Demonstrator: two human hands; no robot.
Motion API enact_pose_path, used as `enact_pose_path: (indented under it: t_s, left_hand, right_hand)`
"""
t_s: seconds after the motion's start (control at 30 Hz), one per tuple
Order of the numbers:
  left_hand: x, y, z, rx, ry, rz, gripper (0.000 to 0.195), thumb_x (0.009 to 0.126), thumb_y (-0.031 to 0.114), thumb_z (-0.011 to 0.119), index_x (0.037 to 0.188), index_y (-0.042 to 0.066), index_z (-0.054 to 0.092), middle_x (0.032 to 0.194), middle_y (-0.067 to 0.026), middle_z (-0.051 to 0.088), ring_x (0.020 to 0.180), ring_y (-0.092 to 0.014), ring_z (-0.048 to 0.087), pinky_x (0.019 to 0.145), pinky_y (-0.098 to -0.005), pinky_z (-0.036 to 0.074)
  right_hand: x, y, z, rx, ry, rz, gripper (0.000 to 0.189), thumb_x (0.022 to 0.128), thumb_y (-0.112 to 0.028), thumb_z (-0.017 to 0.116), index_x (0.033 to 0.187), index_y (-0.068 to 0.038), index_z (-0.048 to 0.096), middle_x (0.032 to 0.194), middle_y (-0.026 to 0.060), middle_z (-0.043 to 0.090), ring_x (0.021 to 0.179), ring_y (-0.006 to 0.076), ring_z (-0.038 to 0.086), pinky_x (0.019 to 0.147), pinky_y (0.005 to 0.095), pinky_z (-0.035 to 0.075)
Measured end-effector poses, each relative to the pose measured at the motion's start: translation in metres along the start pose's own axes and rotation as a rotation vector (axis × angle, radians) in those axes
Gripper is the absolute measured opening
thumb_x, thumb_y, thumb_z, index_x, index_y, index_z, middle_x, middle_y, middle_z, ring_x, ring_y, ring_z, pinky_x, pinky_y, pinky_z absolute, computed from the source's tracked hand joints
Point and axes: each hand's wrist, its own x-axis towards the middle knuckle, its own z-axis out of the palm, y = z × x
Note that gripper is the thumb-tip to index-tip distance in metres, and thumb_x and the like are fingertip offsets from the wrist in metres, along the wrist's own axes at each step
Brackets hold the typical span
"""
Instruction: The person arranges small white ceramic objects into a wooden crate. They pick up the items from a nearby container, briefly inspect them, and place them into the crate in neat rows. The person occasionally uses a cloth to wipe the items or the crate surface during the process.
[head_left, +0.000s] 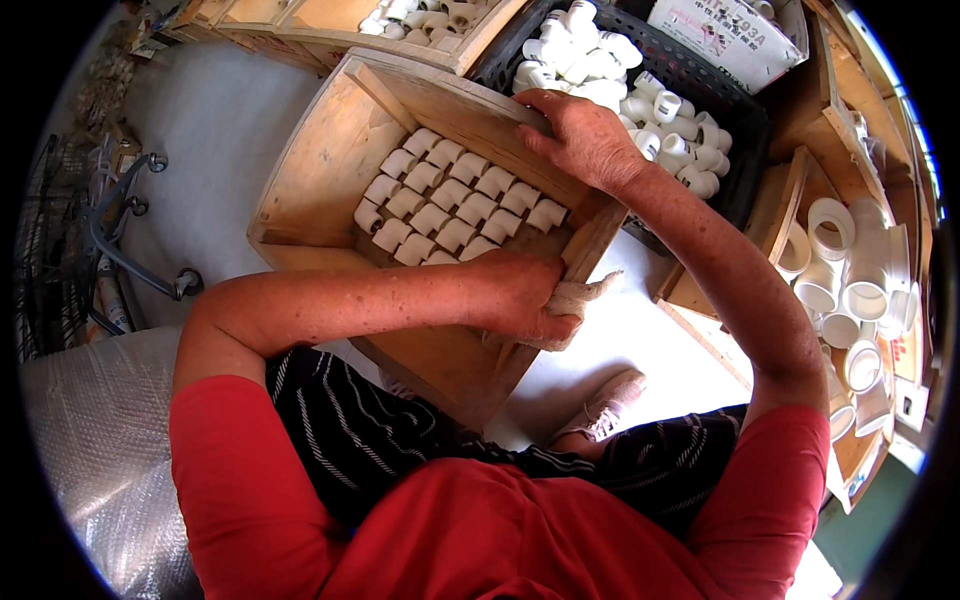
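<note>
A deep wooden box (315, 180) stands tilted before me, with rows of white plastic pipe elbows (450, 193) laid on its bottom. My left hand (517, 296) is closed around a beige cloth (570, 304) at the box's near right edge; the cloth hangs out on both sides of the fist. My right hand (581, 139) grips the rim at the box's far right corner, thumb inside and fingers over the top. Part of the nearest row of elbows is hidden behind my left forearm.
Behind the box, a black plastic crate (739, 112) holds loose white fittings (592, 60). A printed carton (724, 41) sits beyond it. Wooden bins with white pipe fittings (866, 292) stand at right. Bubble wrap (112, 450) lies at left, near a grey metal frame with casters (124, 240).
</note>
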Motion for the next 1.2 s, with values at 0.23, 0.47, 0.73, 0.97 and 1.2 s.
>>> enact_pose_path:
  t_s: [0.23,0.47,0.73,0.97,1.2]
  left_hand:
    - [0.002,-0.002,0.003,0.017,0.01,0.001,0.066,0.083,0.054,0.058,0.11,-0.006,0.055,0.086,-0.0238,0.068,0.084,-0.04,0.068,0.077,-0.0453,0.053]
    - [0.001,-0.003,0.004,0.012,0.014,-0.002,0.067,0.082,0.055,0.058,0.11,-0.006,0.054,0.087,-0.0235,0.068,0.083,-0.039,0.067,0.077,-0.0448,0.053]
    - [0.001,-0.002,0.002,0.0,0.001,0.002,0.068,0.082,0.056,0.058,0.109,-0.006,0.054,0.088,-0.0237,0.068,0.083,-0.039,0.067,0.077,-0.0445,0.053]
    - [0.0,-0.002,-0.015,0.009,-0.133,-0.001,0.078,0.079,0.066,0.061,0.109,-0.006,0.057,0.093,-0.0224,0.068,0.089,-0.036,0.068,0.079,-0.0421,0.053]
    - [0.003,-0.018,-0.03,-0.12,-0.373,0.021,0.084,0.081,0.073,0.058,0.12,-0.002,0.057,0.103,-0.0168,0.068,0.096,-0.029,0.066,0.083,-0.0358,0.05]
  right_hand:
    - [0.001,0.001,0.001,-0.026,0.0,-0.012,0.039,0.093,-0.033,0.056,0.126,-0.012,0.057,0.106,0.0146,0.069,0.099,0.0306,0.066,0.09,0.0413,0.052]
    - [0.001,0.001,0.002,-0.026,0.006,-0.013,0.039,0.093,-0.033,0.056,0.126,-0.013,0.057,0.107,0.0148,0.068,0.1,0.0305,0.066,0.091,0.0414,0.052]
    - [0.0,0.0,0.001,-0.014,0.003,-0.006,0.041,0.092,-0.03,0.059,0.128,-0.011,0.057,0.11,0.0165,0.068,0.098,0.0317,0.066,0.089,0.0399,0.052]
    - [0.001,0.003,0.002,-0.019,0.008,-0.025,0.04,0.093,-0.033,0.056,0.128,-0.013,0.057,0.108,0.0148,0.068,0.101,0.0302,0.065,0.091,0.0411,0.052]
    - [0.0,0.001,-0.002,-0.008,-0.013,0.004,0.04,0.093,-0.032,0.056,0.128,-0.013,0.057,0.108,0.0144,0.068,0.102,0.0302,0.065,0.092,0.0409,0.051]
